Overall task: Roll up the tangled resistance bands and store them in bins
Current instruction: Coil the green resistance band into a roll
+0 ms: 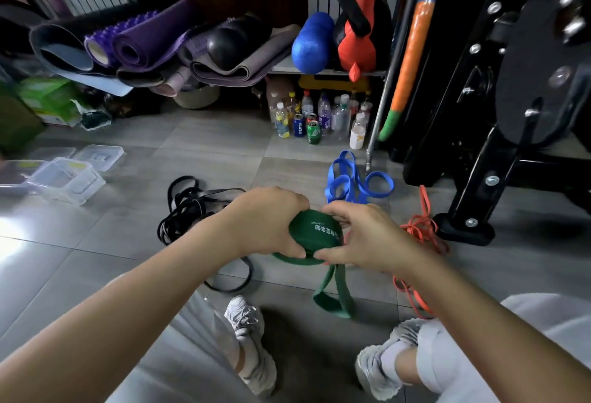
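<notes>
Several clear bins (65,179) near black bands (187,207)

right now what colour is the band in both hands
Dark green wide resistance band, white lettering; head view.

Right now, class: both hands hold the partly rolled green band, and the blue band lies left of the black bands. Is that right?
Not quite. In the head view the blue band lies right of the black bands, not left. The rest stands: the left hand and right hand both hold the partly rolled green band.
</notes>
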A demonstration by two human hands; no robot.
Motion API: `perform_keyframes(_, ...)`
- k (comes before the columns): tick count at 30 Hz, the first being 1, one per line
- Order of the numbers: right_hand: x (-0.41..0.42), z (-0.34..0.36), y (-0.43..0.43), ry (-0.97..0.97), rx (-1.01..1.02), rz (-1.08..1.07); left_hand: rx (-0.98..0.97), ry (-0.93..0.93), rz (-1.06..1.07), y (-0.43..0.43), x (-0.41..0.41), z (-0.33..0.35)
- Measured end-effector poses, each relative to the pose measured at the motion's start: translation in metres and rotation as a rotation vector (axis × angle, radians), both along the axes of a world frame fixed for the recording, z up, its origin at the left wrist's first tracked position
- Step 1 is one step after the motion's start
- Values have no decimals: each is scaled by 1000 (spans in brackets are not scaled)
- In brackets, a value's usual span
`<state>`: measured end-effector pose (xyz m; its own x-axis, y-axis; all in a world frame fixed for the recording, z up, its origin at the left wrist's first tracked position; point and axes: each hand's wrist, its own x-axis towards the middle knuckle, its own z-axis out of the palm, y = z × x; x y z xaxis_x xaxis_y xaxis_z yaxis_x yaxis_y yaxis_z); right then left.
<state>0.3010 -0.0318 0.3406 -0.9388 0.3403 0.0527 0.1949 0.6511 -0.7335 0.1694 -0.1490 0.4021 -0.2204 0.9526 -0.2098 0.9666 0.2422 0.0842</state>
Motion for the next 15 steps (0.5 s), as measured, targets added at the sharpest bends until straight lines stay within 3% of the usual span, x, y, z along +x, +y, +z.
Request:
perform_keyframes(7,17,-16,17,51,-246,16,315,-611,168,-11,-7,-16)
perform_keyframes(12,22,-24,23,200,-515,-48,544,-1061,281,-13,-7,-28)
perform_keyframes(15,21,-21,26,248,-564,-63,659,-1315,346,-13,-6,-41)
